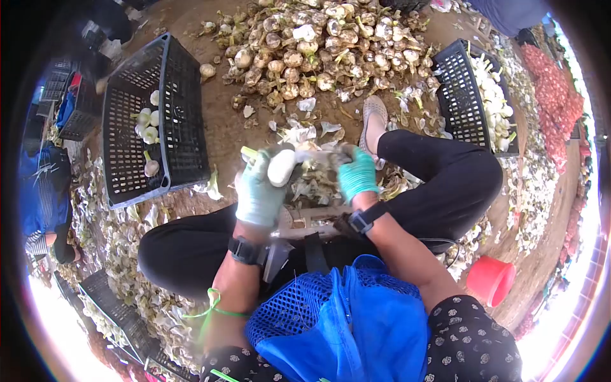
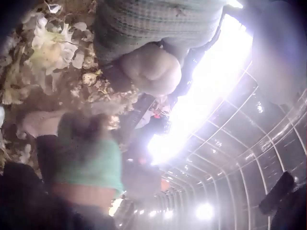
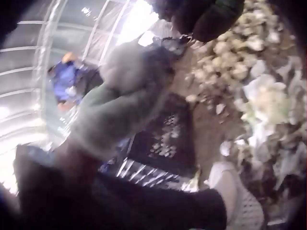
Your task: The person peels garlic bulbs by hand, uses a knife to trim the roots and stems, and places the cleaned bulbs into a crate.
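Note:
In the head view my left hand (image 1: 258,191), in a pale green glove, grips a smooth white garlic bulb (image 1: 280,167); a green stem (image 1: 249,153) sticks out at its upper left. That bulb (image 2: 153,69) hangs below the gloved left hand (image 2: 153,28) in the left wrist view. My right hand (image 1: 356,175), in a green glove with dark, soiled fingertips, is just right of the bulb. Its fingers look bent, and a blurred greyish streak lies between the hands; whether the right hand holds something is unclear. Motion blurs both hands in the wrist views.
A big heap of garlic (image 1: 305,54) lies ahead. One black crate (image 1: 184,121) with several bulbs is at left, another (image 1: 461,105) holding white garlic at right. Peelings (image 1: 312,181) cover the ground between the legs. A red bucket (image 1: 491,280) lies at lower right.

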The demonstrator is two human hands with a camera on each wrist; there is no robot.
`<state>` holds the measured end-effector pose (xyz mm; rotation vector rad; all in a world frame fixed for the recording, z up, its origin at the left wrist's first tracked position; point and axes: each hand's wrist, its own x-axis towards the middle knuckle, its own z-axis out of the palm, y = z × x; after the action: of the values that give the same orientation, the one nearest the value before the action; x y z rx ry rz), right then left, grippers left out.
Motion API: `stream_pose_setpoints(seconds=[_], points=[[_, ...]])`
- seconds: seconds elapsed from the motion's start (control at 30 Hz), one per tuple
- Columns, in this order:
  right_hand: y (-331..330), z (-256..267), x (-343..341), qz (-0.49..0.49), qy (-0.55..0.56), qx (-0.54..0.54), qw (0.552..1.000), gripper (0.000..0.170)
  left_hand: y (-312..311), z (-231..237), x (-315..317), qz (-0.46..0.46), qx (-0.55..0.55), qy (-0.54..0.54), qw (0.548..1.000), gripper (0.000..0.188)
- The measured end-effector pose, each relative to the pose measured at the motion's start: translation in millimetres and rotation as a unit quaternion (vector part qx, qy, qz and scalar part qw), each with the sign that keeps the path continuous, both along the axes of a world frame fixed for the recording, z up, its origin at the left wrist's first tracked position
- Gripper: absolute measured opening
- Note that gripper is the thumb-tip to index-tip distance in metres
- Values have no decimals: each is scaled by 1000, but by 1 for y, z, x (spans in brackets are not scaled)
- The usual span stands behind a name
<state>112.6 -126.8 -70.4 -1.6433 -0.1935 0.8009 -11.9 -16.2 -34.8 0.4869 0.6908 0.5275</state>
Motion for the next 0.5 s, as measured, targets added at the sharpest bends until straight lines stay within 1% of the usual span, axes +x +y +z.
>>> stream_pose_setpoints(seconds=[0.03, 0.1, 0.17, 0.23, 0.27, 0.3, 0.33, 0.37, 0.4, 0.43, 0.47, 0.5], points=[[0, 14, 3, 35, -93, -158, 982, 18, 3, 1, 0, 2, 2, 0, 1000, 27], [-2, 7, 5, 80, -64, -81, 991, 31, 5, 1, -2, 32, -72, -46, 996, 28], [8, 29, 0, 92, -44, -75, 992, 34, 5, -1, -1, 34, -69, -44, 996, 31], [19, 51, -8, 103, -24, -67, 992, 38, 5, 9, 1, 49, -149, -63, 986, 28], [22, 59, -13, 143, -215, 9, 966, 38, 5, 4, -1, 49, -148, -62, 986, 28], [23, 63, -16, 177, -398, 86, 896, 38, 4, -9, -5, 8, 50, 38, 998, 23], [23, 60, -19, 224, -462, 10, 858, 35, 5, -26, -7, -30, 249, 136, 959, 19], [25, 53, -25, 255, -416, -52, 871, 25, 13, -37, -6, 7, 15, 34, 999, 21], [25, 48, -29, 256, -368, -66, 891, 21, 12, -44, -12, -22, 166, 125, 978, 23], [26, 46, -32, 261, -318, -80, 908, 18, 10, -36, -11, -45, 309, 216, 925, 32], [25, 46, -34, 287, -320, -73, 900, 16, 17, -37, -12, 65, -41, 45, 996, 32], [23, 46, -35, 314, -319, -66, 892, 15, 26, -42, -16, 70, -38, 45, 996, 32]])
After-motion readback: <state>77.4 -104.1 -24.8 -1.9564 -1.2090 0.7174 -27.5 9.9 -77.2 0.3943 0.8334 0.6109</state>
